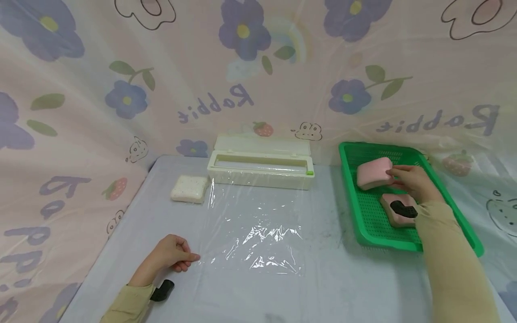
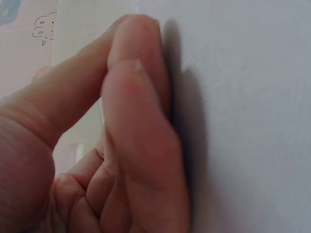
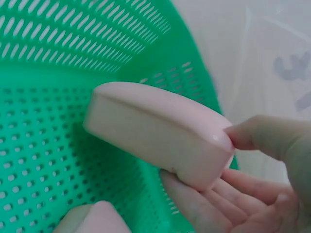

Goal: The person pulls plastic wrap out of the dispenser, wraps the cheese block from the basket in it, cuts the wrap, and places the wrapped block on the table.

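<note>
In the head view my right hand (image 1: 416,181) pinches one end of a smooth pink-and-cream block (image 1: 373,174) with rounded edges, tilted over the green basket (image 1: 408,244). The right wrist view shows the thumb on the pink top of this block (image 3: 150,121) and fingers beneath its end. A second pink block (image 1: 393,215) lies in the basket, partly covered by my wrist. My left hand (image 1: 171,255) rests low on the table, fingers loosely bent, fingertips right by the left edge of the clear plastic film (image 1: 258,224). In the left wrist view, thumb and fingertips come together with nothing visible between them.
A white film dispenser box (image 1: 262,179) with its lid raised stands at the back, and the film runs forward from it over the table. Left of the box lies a shiny, speckled white block (image 1: 190,188). A patterned curtain (image 1: 266,89) rises behind the table.
</note>
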Action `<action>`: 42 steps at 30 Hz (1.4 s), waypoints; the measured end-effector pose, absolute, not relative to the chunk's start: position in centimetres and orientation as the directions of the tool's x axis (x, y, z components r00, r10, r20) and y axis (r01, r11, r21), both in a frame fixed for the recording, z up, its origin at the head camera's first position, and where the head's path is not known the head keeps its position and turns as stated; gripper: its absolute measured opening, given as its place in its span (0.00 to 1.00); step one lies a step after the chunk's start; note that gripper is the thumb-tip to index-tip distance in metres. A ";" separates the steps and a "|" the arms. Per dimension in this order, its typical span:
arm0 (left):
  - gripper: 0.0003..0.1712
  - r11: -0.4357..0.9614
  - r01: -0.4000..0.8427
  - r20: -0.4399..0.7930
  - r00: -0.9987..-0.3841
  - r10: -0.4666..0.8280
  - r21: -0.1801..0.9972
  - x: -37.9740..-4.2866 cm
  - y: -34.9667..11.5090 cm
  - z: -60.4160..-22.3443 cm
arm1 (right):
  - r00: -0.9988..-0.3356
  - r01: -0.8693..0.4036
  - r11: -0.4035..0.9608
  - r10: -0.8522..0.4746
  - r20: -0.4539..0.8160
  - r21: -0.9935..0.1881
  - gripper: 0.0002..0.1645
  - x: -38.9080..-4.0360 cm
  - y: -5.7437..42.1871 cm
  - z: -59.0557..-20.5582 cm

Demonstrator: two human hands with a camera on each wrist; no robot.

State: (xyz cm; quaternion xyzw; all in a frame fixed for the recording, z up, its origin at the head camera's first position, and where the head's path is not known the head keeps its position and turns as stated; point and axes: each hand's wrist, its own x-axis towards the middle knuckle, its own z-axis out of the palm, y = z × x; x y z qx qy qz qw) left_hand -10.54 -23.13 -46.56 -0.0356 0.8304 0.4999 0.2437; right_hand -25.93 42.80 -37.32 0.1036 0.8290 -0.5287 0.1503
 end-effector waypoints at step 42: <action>0.18 0.536 -0.302 -0.446 -0.881 0.159 0.788 -10.4 -22.9 -46.6 | -0.995 0.009 -0.369 -0.097 0.029 -0.929 0.44 -17.6 24.9 -32.3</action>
